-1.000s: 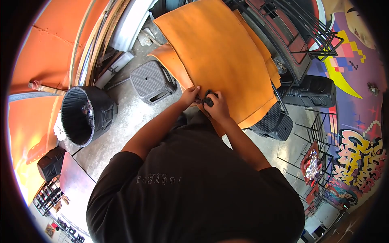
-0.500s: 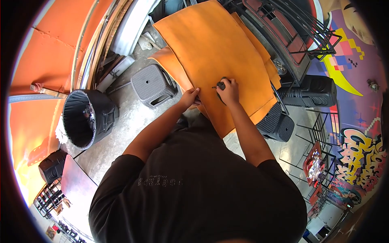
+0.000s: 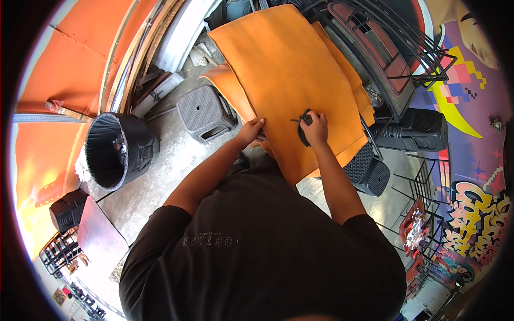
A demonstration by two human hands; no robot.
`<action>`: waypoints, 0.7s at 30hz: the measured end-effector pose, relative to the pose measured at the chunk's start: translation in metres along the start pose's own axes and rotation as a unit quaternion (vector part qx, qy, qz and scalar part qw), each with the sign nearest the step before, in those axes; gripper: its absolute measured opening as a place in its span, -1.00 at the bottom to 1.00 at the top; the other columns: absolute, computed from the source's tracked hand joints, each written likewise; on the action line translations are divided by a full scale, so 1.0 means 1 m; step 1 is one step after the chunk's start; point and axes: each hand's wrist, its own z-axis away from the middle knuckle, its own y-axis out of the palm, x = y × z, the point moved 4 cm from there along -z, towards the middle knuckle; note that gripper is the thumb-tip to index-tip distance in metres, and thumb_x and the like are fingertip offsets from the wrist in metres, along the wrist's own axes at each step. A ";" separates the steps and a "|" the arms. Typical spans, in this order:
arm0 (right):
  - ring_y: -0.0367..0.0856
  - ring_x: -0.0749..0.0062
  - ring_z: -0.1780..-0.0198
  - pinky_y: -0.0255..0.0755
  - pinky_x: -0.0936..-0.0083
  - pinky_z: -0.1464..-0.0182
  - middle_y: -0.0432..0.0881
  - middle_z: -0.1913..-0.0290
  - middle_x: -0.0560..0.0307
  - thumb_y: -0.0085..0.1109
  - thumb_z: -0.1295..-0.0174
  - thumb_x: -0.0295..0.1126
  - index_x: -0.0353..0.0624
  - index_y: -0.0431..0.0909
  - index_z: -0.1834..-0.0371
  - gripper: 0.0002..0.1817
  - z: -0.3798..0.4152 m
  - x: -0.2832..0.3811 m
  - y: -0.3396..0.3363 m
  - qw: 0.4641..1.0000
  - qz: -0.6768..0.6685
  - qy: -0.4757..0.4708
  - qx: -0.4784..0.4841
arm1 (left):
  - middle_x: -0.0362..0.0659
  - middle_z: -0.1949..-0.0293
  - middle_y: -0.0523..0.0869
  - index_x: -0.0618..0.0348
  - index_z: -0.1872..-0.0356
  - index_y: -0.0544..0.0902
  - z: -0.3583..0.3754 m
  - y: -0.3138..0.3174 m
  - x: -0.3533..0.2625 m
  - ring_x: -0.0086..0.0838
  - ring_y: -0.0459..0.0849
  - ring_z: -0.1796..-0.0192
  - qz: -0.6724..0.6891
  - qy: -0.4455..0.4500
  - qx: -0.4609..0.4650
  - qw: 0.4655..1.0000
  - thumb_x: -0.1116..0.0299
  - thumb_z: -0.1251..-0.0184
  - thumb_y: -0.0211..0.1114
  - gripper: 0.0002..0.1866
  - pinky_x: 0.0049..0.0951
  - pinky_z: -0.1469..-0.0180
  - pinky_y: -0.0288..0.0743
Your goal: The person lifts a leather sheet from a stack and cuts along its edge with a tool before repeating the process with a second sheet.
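Note:
A large sheet of tan-orange leather [image 3: 289, 59] lies spread in front of me, with more pieces beneath it. At its left edge, my left hand [image 3: 251, 131] pinches the leather, thumb on top and fingers partly hidden under the edge. My right hand [image 3: 315, 129] is closed around a dark hand tool [image 3: 303, 140] over the lower part of the sheet. The tool has a long curved handle and a thin tip pointing left; its exact kind is too small to make out.
A grey plastic stool [image 3: 202, 112] stands left of the leather, and a black bin [image 3: 120, 152] farther left. Another dark stool [image 3: 368, 170] is close on the right. Metal frames [image 3: 375, 48] stand behind, and a black speaker-like case [image 3: 415, 130] lies by the painted wall.
My right hand has moved slightly right and down with the dark tool, whose long curved part now shows more. My left hand keeps its pinch on the leather edge. The view has shifted slightly.

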 end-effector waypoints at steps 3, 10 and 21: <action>0.55 -0.23 -0.15 0.59 -0.06 -0.10 0.54 -0.10 -0.12 0.50 -0.14 -0.20 0.03 0.67 -0.02 -0.62 -0.038 -0.029 -0.007 0.998 0.015 0.065 -0.019 | -0.07 0.19 0.84 0.14 -0.12 0.58 -0.002 0.003 0.002 -0.27 0.87 0.29 -0.003 0.002 -0.008 1.000 -0.13 -0.68 0.04 -0.50 -0.36 0.24 0.69; 0.55 -0.20 -0.13 0.57 -0.03 -0.13 0.52 -0.12 -0.10 0.47 -0.19 -0.19 0.01 0.66 -0.04 -0.63 -0.045 -0.015 -0.010 0.996 0.028 0.080 0.007 | -0.06 0.22 0.83 0.19 -0.09 0.59 -0.003 0.001 0.006 -0.26 0.87 0.32 -0.013 0.012 -0.044 0.999 -0.15 -0.66 0.05 -0.47 -0.37 0.26 0.68; 0.55 -0.18 -0.07 0.55 -0.02 -0.03 0.51 -0.08 -0.13 0.51 -0.10 -0.23 -0.04 0.66 0.03 -0.62 0.017 -0.003 0.037 0.985 -0.129 -0.106 0.041 | -0.12 0.43 0.72 0.26 0.01 0.63 -0.002 0.008 0.014 -0.40 0.71 0.51 -0.108 0.084 -0.190 0.972 -0.07 -0.69 0.05 -0.49 -0.41 0.42 0.62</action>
